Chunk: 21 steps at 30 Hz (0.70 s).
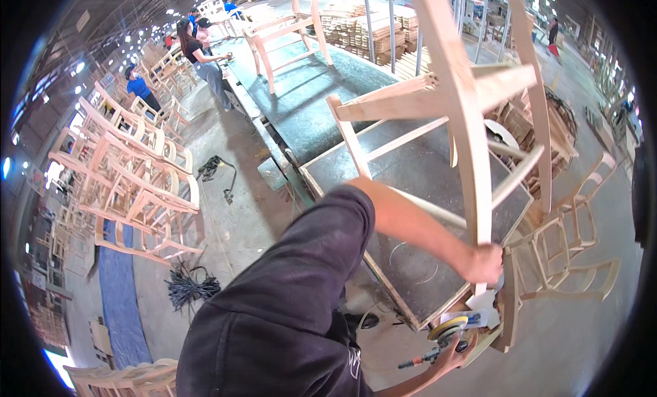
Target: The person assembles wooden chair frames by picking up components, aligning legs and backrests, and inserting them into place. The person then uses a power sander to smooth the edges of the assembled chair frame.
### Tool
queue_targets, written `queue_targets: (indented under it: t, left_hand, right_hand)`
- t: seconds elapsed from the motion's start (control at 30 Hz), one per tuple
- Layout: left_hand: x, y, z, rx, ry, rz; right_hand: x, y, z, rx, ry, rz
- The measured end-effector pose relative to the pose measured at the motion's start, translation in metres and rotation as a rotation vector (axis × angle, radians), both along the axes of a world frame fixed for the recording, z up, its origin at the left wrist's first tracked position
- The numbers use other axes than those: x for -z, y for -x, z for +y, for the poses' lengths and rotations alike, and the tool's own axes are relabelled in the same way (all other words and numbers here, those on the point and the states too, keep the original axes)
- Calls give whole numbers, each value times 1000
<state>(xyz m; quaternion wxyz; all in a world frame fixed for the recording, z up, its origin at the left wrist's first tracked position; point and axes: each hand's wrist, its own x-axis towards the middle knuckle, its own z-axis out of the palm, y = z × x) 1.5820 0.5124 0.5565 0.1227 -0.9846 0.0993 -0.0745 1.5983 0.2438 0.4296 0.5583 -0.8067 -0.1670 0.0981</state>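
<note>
An unfinished wooden chair frame [460, 99] rests over the dark-topped bench [424, 263], close in front of me on the right. My left hand [482, 263] is closed around the lower end of one of its long curved posts, near the bench's corner. Lower down, beside that corner, my right hand [448, 357] grips a hand-held disc sander [448, 328] with a round yellow pad and an orange-and-black fitting at its tail. The pad is apart from the post that my left hand holds. My right fingers are partly hidden by the sander.
Another chair frame [291, 38] stands on the long green conveyor [321, 120] ahead. Stacked chairs [137, 171] fill the left; more chair frames [554, 253] stand right. A cord bundle [193, 287] and black cable [219, 168] lie on the floor. People [198, 51] work at the far left.
</note>
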Motion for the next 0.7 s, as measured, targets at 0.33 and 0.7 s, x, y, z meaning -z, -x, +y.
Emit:
queue_targets:
  t: [0.33, 0.7]
  left_hand:
    - [40, -27, -28, 37, -35, 172]
    - [62, -53, -42, -19, -63, 348]
  right_hand:
    - [-48, 34, 96, -308, 66, 32]
    - [-5, 39, 126, -117, 100, -46]
